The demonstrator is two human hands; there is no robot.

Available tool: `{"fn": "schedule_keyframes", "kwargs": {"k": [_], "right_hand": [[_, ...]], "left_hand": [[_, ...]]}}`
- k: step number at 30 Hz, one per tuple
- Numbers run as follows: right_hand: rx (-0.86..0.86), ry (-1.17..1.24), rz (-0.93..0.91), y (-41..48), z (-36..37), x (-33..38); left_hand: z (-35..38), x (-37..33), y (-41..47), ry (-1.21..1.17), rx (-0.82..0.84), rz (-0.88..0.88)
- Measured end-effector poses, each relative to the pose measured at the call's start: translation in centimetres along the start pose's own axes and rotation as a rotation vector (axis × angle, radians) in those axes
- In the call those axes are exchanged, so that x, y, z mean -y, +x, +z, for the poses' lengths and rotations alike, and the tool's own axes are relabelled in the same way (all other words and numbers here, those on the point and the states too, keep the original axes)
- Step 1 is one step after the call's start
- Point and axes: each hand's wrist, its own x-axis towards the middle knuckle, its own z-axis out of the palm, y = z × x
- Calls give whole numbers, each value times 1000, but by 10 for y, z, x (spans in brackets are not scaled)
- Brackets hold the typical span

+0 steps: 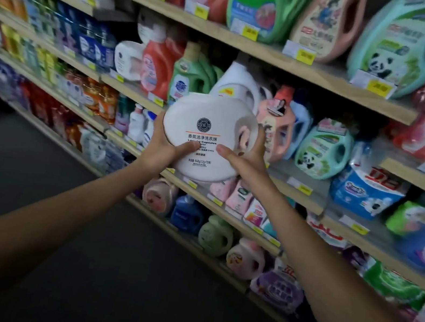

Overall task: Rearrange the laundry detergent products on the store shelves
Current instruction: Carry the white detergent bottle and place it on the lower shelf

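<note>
My left hand and right hand curl round the white laundry capsules tub, thumbs in front. Its label faces me, likely for checking.

Store aisle, dim overhead light. Floor dark grey, plain. Shelves run diag. from far L to near R, several tiers, light wood front edges. Yellow price tags along the edges. Far L end blurred.
</note>
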Motion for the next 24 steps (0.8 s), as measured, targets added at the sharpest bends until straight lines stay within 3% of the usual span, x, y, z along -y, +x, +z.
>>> {"fn": "schedule_keyframes", "kwargs": {"k": [9, 24], "right_hand": [[72, 29, -32, 118, 176, 12], [163, 111, -20, 354, 360, -18]], "left_hand": [[-154, 25, 110, 18, -84, -41], [-298, 122, 349, 71, -131, -178]]}}
